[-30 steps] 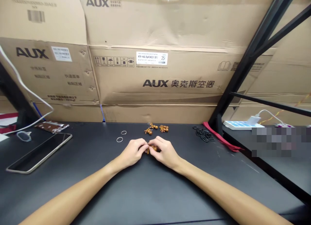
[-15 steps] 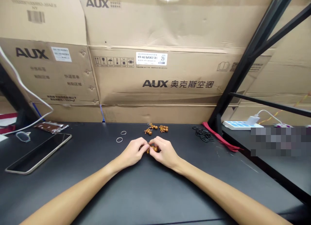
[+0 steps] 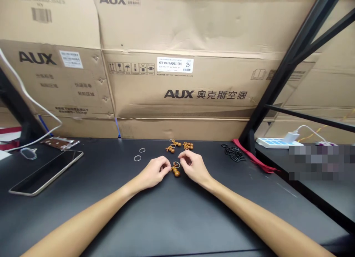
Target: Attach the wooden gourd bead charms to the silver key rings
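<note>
Two bare, loosely curled hands, the left hand [image 3: 152, 172] and the right hand [image 3: 193, 168], grip nothing on the black surface [image 3: 111, 212]; a brown wooden gourd-bead charm [image 3: 175, 171] with a thin silver ring [image 3: 176, 164] lies between them, nearly touching both.

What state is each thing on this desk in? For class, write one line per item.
Left hand: curled beside the charm, grip unclear.
Right hand: fingers curled, nothing visibly held.
Wooden bead charm: lying down, metal ring at its top.
Two loose metal rings: lying apart.
Smartphone: face up, screen dark.
Black plastic rings: heaped.
Power strip: charger plugged in.
</note>
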